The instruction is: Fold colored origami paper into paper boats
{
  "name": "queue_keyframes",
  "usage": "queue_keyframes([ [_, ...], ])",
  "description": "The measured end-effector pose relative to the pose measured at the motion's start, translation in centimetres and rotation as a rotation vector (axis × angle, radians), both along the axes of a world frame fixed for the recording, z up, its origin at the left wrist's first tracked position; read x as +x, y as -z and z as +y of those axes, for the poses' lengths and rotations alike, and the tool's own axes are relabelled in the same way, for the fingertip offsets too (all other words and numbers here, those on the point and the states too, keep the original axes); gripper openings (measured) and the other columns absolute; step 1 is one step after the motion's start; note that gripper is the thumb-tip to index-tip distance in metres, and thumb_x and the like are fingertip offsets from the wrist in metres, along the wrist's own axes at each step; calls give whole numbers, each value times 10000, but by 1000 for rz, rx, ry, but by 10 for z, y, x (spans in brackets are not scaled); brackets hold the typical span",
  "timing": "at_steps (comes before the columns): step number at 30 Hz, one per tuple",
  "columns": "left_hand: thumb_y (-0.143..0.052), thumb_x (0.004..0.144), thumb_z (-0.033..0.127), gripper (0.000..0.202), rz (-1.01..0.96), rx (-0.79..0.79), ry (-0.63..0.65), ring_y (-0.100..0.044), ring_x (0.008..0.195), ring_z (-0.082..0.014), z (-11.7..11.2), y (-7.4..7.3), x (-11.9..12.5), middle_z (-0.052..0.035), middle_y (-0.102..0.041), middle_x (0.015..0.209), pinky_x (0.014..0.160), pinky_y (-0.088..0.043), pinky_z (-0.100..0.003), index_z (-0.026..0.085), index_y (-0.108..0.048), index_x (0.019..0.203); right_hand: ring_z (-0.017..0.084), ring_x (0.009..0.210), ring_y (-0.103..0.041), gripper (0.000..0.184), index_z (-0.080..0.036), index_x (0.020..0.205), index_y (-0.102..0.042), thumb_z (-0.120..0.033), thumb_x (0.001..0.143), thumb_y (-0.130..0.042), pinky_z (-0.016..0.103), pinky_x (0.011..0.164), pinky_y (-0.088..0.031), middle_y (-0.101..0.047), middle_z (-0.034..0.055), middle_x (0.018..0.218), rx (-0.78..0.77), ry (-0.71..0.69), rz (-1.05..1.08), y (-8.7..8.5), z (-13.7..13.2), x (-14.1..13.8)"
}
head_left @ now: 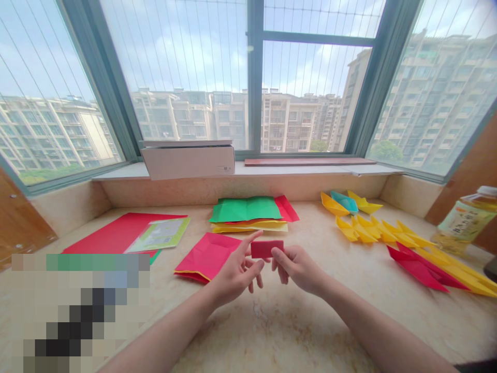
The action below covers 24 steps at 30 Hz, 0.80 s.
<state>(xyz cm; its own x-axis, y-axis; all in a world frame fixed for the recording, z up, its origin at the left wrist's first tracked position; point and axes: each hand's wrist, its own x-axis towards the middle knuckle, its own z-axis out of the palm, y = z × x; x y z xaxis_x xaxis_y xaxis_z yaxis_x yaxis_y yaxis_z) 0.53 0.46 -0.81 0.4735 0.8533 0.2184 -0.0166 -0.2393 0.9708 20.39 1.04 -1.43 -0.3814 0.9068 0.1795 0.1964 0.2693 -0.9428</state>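
We are holding a small, folded red paper strip (267,249) near the centre of the frame, above the marble counter (303,331). Our right hand (297,267) is pinching its right end between thumb and curled fingers. Our left hand (236,274) is spreading its fingers loosely by the strip's left end — we are seeing a gap between index finger and thumb, but we cannot tell whether either is touching the paper.

Just left of centre, a stack of creased magenta sheets (212,251) is lying partly behind our left hand, yellow showing at its edge. Above it, a creased green sheet (246,209) is resting on yellow and red ones. Further left, a clear packet (161,233) is overlapping a flat red sheet (124,233).

To the right, yellow paper boats (365,229) are standing in a row, with a teal boat (344,202) above and a crimson boat (425,267) below — a labelled bottle (464,215) is standing at the right edge. A white box (190,159) is sitting on the windowsill (303,170), upper left of centre.
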Motion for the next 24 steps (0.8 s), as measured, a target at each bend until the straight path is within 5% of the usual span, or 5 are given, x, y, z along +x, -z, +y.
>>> queue_keyframes([
  [2,-600,904,438,694,-13,18,-51,-638,522,-116,4,3,0,-14,-626,842,416,-471,-191,256,-251,1476,99,374,-492,614,-157,648,-596,-666,930,-398,210,426,-368,-553,-7,419,-10,-17,-17,0,1,1],
  [12,-585,904,422,486,57,41,-82,-655,593,-143,6,2,-3,-14,-622,792,478,-477,-212,192,-426,1302,94,406,-488,566,-147,686,-633,-625,929,-452,206,421,-365,-560,-5,481,44,-24,-82,1,1,-2],
  [15,-580,906,410,437,102,78,-131,-651,594,-144,6,1,-4,-5,-623,764,481,-474,-212,185,-449,1257,109,470,-540,467,-139,961,-680,-584,891,-557,216,440,-412,-613,3,619,72,45,-30,0,4,0],
  [19,-581,900,409,381,135,104,-182,-642,573,-128,11,1,-5,-16,-632,831,454,-454,-200,190,-483,1196,115,604,-597,631,-233,1360,-502,-459,812,-715,247,530,-502,-652,57,992,219,143,-23,-2,8,4],
  [24,-612,873,441,371,145,98,-192,-622,532,-123,17,4,-8,-11,-642,773,447,-444,-204,168,-525,1109,163,763,-630,292,-236,1178,-661,-342,911,-605,290,644,-536,-673,83,1039,474,75,-152,0,11,6],
])
